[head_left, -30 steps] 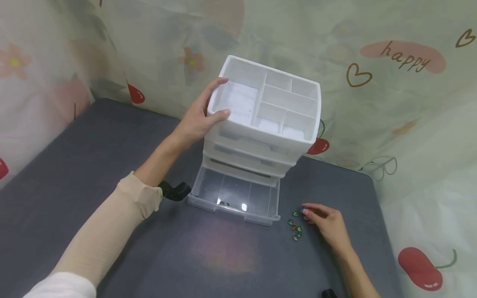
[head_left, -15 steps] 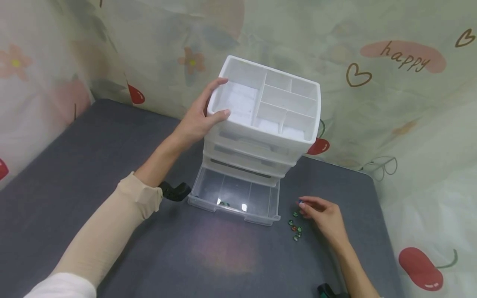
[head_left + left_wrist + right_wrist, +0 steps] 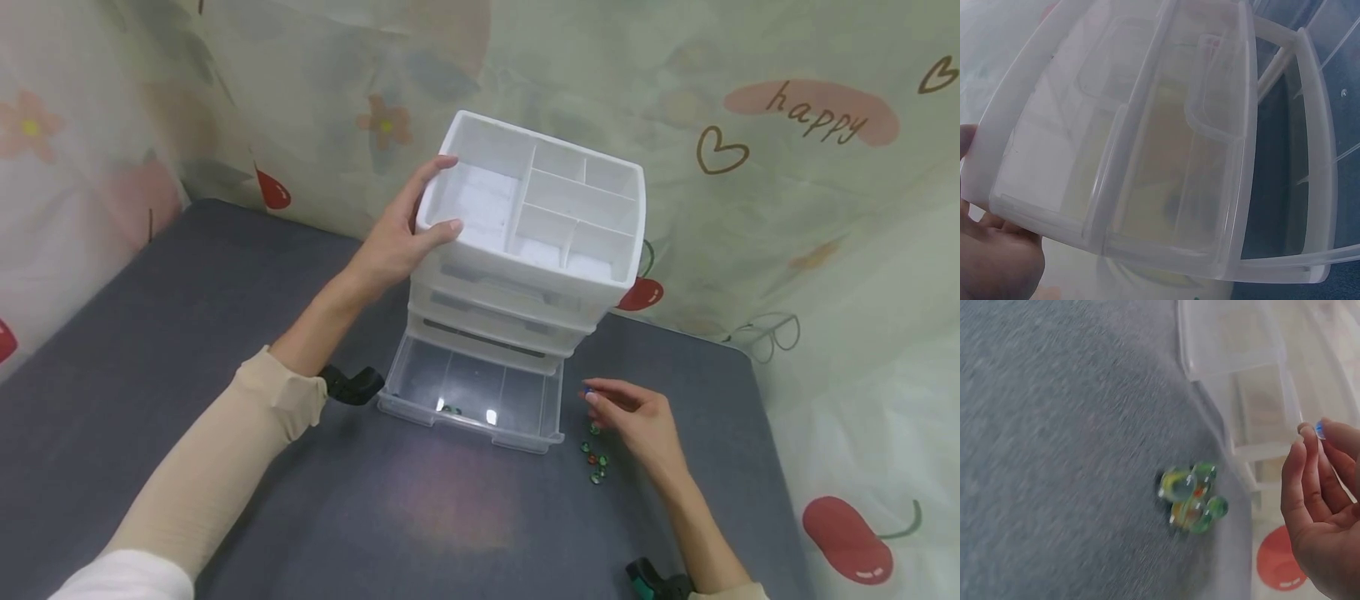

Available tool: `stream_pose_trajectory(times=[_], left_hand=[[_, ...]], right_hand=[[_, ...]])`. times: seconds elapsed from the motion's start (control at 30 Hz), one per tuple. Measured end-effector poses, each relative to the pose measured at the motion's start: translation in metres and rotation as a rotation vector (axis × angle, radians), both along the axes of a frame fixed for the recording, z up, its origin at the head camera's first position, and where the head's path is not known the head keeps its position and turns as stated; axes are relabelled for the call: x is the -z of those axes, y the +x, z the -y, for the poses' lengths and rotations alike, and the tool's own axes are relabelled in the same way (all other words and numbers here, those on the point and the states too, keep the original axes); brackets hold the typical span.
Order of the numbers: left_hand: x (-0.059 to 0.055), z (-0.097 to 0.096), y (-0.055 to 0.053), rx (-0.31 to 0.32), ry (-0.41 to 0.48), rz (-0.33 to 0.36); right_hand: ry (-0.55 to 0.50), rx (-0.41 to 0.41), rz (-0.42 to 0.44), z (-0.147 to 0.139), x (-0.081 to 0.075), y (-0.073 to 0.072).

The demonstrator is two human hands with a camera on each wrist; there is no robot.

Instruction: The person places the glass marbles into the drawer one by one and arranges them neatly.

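A white plastic drawer unit (image 3: 525, 265) stands on the table, its top split into compartments. My left hand (image 3: 393, 237) grips the unit's upper left rim, thumb on the front edge. At the bottom, a clear drawer (image 3: 472, 375) is pulled out, with a few small green marbles (image 3: 448, 409) near its front. My right hand (image 3: 637, 425) pinches a blue marble (image 3: 1319, 430) between thumb and fingertips, above the table just right of that drawer. Below it, several green marbles (image 3: 602, 460) and an orange-red one (image 3: 592, 459) lie grouped on the table.
The dark grey table (image 3: 450, 533) is backed by a printed curtain (image 3: 750, 250). Black wrist-worn devices show by the left forearm (image 3: 352, 386) and the right forearm (image 3: 656, 581). The unit's upper drawers (image 3: 1172, 156) are pushed in.
My right hand has moved left and farther from me, carrying the blue marble from beside the marble group toward the drawer. The left hand and the drawer unit stay put.
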State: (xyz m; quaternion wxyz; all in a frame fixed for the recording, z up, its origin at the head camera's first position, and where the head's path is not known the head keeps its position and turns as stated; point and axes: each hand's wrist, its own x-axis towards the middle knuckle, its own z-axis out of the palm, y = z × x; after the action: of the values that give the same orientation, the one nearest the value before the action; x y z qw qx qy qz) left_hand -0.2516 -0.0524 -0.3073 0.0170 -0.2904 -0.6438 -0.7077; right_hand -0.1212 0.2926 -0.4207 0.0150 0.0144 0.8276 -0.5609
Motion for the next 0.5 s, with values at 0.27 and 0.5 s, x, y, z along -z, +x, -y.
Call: stream_pose_trajectory(times=[0.27, 0.5], left_hand=[[0.001, 0.0, 0.0, -0.01, -0.024, -0.016], [-0.001, 0.001, 0.0, -0.011, -0.023, 0.0]], right_hand=[[0.027, -0.048, -0.047, 0.028, -0.025, -0.001], [0.035, -0.084, -0.067, 0.047, -0.037, -0.007]])
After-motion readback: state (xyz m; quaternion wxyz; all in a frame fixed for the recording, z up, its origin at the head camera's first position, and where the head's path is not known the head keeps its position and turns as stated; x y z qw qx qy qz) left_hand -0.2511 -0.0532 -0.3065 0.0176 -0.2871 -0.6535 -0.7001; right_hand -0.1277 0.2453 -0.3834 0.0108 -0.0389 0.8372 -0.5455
